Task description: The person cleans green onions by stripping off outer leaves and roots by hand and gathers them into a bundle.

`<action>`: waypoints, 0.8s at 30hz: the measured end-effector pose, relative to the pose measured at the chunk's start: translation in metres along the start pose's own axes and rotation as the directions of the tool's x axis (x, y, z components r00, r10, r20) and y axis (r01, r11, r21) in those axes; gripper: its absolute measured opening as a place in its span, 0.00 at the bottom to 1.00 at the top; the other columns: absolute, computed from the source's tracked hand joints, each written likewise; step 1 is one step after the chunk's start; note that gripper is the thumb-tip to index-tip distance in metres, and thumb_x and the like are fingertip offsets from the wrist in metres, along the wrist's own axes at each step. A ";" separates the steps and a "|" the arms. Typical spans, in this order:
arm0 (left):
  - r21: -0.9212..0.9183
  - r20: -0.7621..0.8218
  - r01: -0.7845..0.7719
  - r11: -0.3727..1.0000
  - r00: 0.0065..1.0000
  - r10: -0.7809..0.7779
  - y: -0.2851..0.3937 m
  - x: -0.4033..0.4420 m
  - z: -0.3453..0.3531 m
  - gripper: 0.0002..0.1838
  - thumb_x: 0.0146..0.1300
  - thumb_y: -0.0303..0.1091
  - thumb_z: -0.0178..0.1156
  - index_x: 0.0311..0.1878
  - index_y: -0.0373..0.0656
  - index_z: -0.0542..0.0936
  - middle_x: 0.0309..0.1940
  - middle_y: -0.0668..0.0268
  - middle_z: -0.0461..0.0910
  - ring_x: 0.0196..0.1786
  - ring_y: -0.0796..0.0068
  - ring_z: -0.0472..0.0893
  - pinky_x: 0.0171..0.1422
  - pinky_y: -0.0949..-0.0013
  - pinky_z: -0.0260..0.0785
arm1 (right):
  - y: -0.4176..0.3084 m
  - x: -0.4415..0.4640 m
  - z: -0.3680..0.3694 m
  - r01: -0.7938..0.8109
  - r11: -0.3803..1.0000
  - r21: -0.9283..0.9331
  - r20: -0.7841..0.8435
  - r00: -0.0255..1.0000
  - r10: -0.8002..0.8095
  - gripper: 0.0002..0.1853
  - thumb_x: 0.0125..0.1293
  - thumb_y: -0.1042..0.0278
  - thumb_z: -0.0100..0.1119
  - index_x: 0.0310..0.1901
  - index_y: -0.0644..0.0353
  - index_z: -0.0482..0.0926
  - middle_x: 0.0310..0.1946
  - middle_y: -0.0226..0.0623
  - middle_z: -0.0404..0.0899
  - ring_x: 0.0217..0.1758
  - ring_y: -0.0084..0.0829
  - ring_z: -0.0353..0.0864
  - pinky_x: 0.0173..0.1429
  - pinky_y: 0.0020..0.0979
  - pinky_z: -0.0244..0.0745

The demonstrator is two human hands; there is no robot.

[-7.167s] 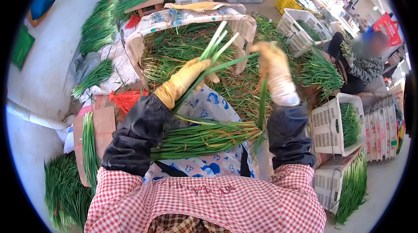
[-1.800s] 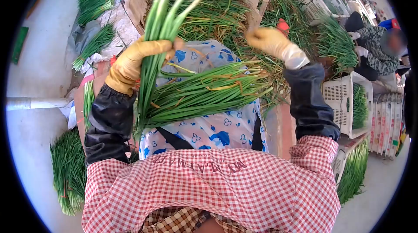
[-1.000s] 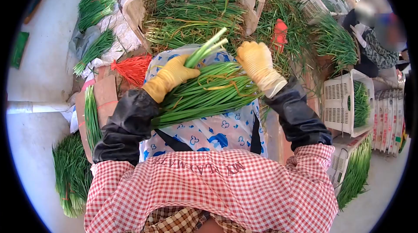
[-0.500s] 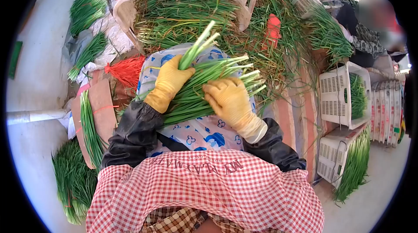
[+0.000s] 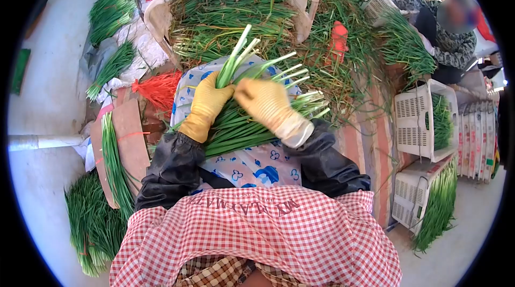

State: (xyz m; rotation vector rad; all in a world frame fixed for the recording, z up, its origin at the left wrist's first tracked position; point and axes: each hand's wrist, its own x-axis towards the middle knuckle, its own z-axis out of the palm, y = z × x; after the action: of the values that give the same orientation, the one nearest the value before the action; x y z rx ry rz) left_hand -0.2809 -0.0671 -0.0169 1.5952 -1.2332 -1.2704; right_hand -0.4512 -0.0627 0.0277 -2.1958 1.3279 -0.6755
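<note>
My left hand [image 5: 208, 102], in a yellow rubber glove, is closed around a small bunch of garlic chives [image 5: 236, 56], their pale stem ends pointing up and away. My right hand [image 5: 264, 103], gloved the same way and blurred, is beside it with fingers curled. A smeared green stalk passes near its fingertips, but whether it is gripped is unclear. Beneath both hands a loose pile of garlic chives [image 5: 236, 129] lies across my lap on a plastic sheet with blue prints [image 5: 265, 171], white ends toward the right.
Ahead stands a worn white crate [image 5: 306, 5] of chives and dry leaves. Red ties [image 5: 161, 89] and a cardboard piece [image 5: 134, 142] with a chive bundle lie left. An orange-red glove [image 5: 338, 40] rests on scraps. White crates [image 5: 416, 120] stand right; a person [image 5: 453, 45] sits beyond.
My right hand has moved left from the pile's stem ends to beside my left hand. The left hand keeps hold of its bunch. The view has shifted slightly.
</note>
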 end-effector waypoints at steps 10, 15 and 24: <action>-0.118 0.146 0.173 0.978 0.977 -0.155 0.024 -0.009 0.000 0.17 0.55 0.27 0.66 0.48 0.36 0.78 0.30 0.69 0.79 0.26 0.82 0.74 0.29 0.76 0.67 | -0.035 -0.012 -0.070 -0.355 0.765 0.537 0.775 0.567 -0.281 0.12 0.63 0.59 0.60 0.31 0.59 0.80 0.22 0.33 0.80 0.26 0.26 0.81 0.31 0.29 0.75; -0.089 0.134 0.173 0.981 0.978 -0.161 0.030 -0.011 -0.008 0.16 0.55 0.28 0.66 0.47 0.37 0.79 0.29 0.71 0.79 0.25 0.84 0.73 0.28 0.77 0.66 | 0.004 0.007 -0.090 -0.098 0.979 -0.177 -0.054 0.994 0.090 0.15 0.66 0.52 0.53 0.36 0.54 0.80 0.27 0.43 0.81 0.34 0.46 0.83 0.38 0.42 0.77; -0.005 0.091 0.041 0.999 0.995 -0.040 0.012 -0.012 -0.007 0.18 0.55 0.33 0.66 0.49 0.37 0.79 0.31 0.65 0.82 0.32 0.73 0.79 0.39 0.69 0.72 | 0.107 0.033 -0.070 0.242 0.883 -0.401 0.231 0.960 -0.158 0.10 0.65 0.58 0.53 0.41 0.53 0.79 0.39 0.40 0.79 0.45 0.45 0.79 0.48 0.45 0.74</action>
State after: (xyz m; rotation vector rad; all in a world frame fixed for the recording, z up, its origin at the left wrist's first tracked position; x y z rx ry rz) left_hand -0.2774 -0.0586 -0.0008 1.5797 -1.2560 -1.3853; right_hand -0.5529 -0.1466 0.0191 -2.6996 1.2456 -0.2404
